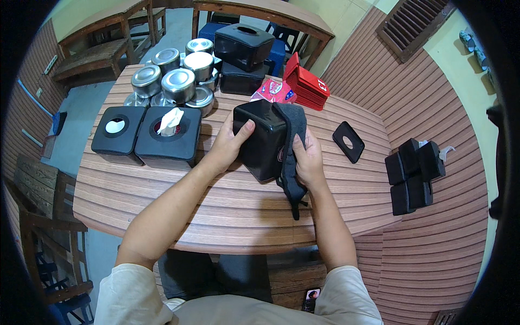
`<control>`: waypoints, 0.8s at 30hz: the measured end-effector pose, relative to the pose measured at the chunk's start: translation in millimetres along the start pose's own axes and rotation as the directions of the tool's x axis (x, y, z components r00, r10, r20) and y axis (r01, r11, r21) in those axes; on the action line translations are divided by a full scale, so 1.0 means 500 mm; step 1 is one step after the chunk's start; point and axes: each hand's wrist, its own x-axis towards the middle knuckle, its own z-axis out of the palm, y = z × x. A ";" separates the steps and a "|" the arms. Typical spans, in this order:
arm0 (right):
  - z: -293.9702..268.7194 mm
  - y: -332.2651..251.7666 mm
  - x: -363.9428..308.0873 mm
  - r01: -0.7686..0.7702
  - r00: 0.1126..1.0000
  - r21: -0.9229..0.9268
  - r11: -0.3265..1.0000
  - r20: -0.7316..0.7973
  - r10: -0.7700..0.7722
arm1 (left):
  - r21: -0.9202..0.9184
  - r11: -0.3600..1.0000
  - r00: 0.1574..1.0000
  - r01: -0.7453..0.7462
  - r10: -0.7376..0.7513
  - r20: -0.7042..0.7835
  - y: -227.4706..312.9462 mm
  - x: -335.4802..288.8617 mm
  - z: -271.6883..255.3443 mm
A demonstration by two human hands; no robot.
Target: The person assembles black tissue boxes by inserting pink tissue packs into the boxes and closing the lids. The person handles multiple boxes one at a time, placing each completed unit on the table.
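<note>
Over the middle of the table I hold a glossy black tissue box (pixel 260 135), tilted. My left hand (pixel 232 142) is closed on its left side, the thumb lying on the near face. A dark grey cloth (pixel 295 122) drapes down the box's right side, its loose end hanging below. My right hand (pixel 309 162) is closed on this cloth, thumb on top, pressing it against the box. To the right, a black lid (pixel 355 153) with an oval hole lies on the table. Just behind the box is a red tissue packet (pixel 275 89), partly covered by it.
Several round steel containers (pixel 177 85) are piled at the back left. Two black tissue boxes (pixel 168 155) stand in front of them. Another pair of black boxes (pixel 244 43) is stacked behind, beside red plastic pieces (pixel 309 89). More black boxes (pixel 406 170) sit at the right wall.
</note>
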 end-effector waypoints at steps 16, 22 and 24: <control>0.021 -0.018 -0.012 0.141 0.908 -0.542 0.829 -0.263 -0.326 | 0.589 0.752 0.953 -0.296 0.274 0.129 0.040 -0.032 0.048; 0.017 -0.053 -0.009 0.304 0.712 -0.649 0.697 -0.331 -0.619 | 0.195 0.963 0.983 -0.185 0.178 0.051 0.022 -0.021 0.049; 0.014 -0.068 -0.009 0.375 0.781 -0.785 0.493 -0.020 -0.624 | 0.210 0.964 0.986 -0.163 0.149 0.081 0.010 -0.017 0.045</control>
